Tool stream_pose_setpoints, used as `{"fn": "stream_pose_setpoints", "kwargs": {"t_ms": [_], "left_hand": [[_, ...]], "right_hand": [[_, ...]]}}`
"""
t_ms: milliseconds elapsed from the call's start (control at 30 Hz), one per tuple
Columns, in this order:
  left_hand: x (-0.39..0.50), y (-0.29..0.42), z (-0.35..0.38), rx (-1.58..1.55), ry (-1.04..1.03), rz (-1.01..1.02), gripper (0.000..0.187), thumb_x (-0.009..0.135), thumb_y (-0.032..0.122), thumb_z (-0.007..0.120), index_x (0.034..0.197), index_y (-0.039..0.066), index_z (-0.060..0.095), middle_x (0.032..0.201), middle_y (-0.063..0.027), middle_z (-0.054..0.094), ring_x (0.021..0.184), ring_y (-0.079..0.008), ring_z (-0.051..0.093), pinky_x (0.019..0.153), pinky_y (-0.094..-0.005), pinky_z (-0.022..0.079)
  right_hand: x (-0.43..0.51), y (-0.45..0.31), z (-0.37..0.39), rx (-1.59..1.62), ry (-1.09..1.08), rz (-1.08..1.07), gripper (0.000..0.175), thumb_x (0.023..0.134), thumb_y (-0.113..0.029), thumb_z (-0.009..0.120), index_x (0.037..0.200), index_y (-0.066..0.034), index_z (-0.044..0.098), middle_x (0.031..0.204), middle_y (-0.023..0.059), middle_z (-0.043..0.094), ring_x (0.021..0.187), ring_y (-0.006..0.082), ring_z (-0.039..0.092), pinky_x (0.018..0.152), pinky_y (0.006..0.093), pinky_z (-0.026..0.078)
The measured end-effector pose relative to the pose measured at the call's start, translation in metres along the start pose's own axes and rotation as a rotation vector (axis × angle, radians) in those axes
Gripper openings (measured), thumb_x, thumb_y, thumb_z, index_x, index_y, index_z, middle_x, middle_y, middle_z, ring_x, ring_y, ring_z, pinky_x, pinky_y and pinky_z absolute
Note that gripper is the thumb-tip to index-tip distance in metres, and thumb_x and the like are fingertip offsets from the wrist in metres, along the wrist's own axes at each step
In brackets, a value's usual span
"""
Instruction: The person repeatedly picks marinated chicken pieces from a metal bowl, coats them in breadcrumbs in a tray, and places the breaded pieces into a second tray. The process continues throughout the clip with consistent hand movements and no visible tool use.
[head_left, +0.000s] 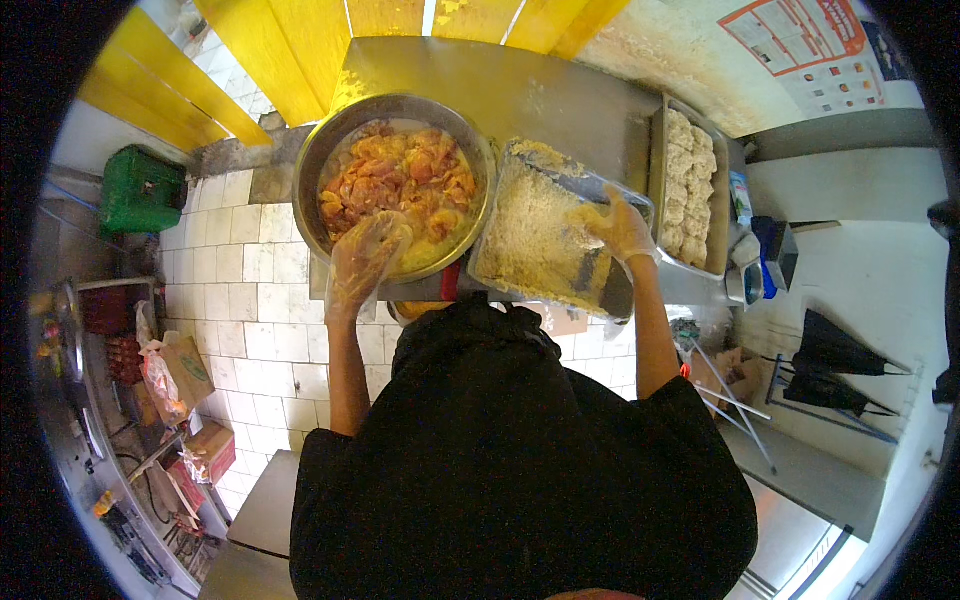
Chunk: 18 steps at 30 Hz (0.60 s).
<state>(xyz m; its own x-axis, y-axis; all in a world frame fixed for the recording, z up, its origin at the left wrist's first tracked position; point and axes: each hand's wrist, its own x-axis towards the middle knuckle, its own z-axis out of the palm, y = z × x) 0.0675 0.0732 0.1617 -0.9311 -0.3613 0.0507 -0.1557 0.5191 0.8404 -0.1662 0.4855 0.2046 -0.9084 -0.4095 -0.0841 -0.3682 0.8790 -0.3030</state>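
Note:
My left hand (367, 253), in a clear plastic glove, hangs over the near rim of a large round metal bowl (301, 187). Pieces of raw marinated meat (401, 176), orange-red and wet, lie in pale liquid inside the bowl. The left fingers are close together, and I cannot tell whether they hold anything. My right hand (624, 225), gloved too, is over the right side of a clear plastic tub (622, 296) of pale flour-like coating (532, 225). Its thumb and fingers are apart, the fingers caked with coating, and no piece shows between them.
A metal tray (654, 180) with rows of coated pieces (688, 184) stands right of the tub on the steel table (495, 82). Something red (450, 281) lies between bowl and tub. Yellow boards (300, 60) border the far side. A green container (142, 189) stands at left.

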Motion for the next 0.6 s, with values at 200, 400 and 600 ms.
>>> {"fn": "stream_pose_setpoints", "kwargs": {"t_ms": [200,400,600], "left_hand": [[-0.002,-0.001,0.004,-0.062,0.001,0.011,0.034,0.097,0.022,0.077,0.124,0.002,0.075,0.119,-0.0136,0.079,0.108,-0.0269,0.075,0.097,-0.0378,0.058],[-0.007,-0.004,0.005,-0.078,0.022,-0.024,0.036,0.096,0.022,0.079,0.124,-0.001,0.074,0.121,-0.0156,0.078,0.111,-0.0277,0.074,0.099,-0.0384,0.056],[-0.011,-0.003,0.003,-0.018,0.009,-0.085,0.038,0.096,0.023,0.079,0.125,-0.001,0.073,0.124,-0.0161,0.077,0.114,-0.0291,0.072,0.101,-0.0391,0.055]], "right_hand": [[-0.005,-0.043,-0.021,-0.137,-0.149,0.208,0.065,0.092,-0.046,0.075,0.138,-0.0023,0.061,0.115,0.0249,0.074,0.113,0.0415,0.070,0.098,0.0464,0.053],[-0.014,-0.035,-0.007,-0.355,0.007,-0.160,0.038,0.092,-0.042,0.071,0.095,-0.0041,0.074,0.094,0.0234,0.073,0.091,0.0410,0.071,0.084,0.0479,0.055],[-0.012,-0.011,0.007,-0.334,0.118,-0.145,0.034,0.087,-0.038,0.071,0.082,-0.0046,0.074,0.088,0.0231,0.073,0.087,0.0374,0.073,0.083,0.0470,0.057]]}}
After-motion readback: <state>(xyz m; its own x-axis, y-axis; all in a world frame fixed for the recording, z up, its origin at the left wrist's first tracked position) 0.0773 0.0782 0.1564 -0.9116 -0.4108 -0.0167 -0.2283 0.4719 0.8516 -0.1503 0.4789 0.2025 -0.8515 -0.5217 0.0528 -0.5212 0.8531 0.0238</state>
